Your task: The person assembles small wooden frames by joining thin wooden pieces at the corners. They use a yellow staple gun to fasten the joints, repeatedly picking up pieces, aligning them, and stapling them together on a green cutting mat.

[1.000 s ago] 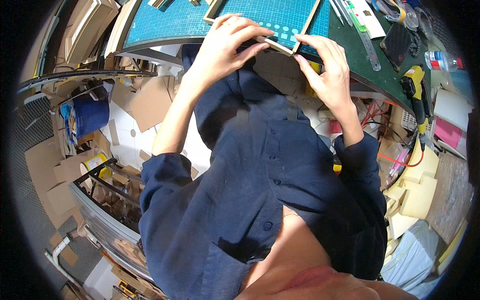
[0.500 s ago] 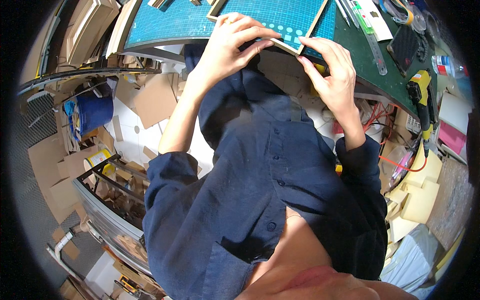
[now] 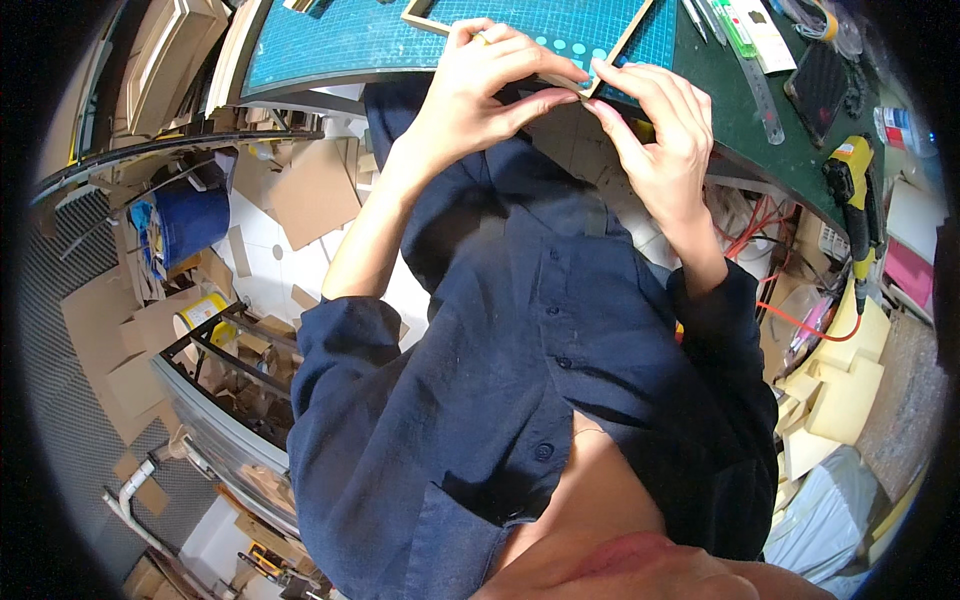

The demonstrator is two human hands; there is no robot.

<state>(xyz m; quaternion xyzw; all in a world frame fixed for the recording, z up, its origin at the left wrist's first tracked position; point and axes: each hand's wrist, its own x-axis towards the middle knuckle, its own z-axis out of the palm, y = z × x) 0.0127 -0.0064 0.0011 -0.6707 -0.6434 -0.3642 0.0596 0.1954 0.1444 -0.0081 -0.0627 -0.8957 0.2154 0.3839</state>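
A thin wooden frame lies over the teal cutting mat, one corner projecting past the table's near edge. My left hand pinches the frame's near strip just left of that corner, thumb below and fingers above. From the other side, my right hand grips the corner itself between thumb and fingertips. The fingertips of both hands almost meet there and partly cover the joint. Part of the frame's far side runs out of view at the top.
Right of the mat lie a steel ruler, a green-and-white packet and a black block. A yellow-and-black glue gun with a red cord sits at the table's right edge. Wooden frames lean at far left.
My left hand has slid right along the strip toward the corner, closer to my right hand. The frame's corner has shifted slightly left and away from me.
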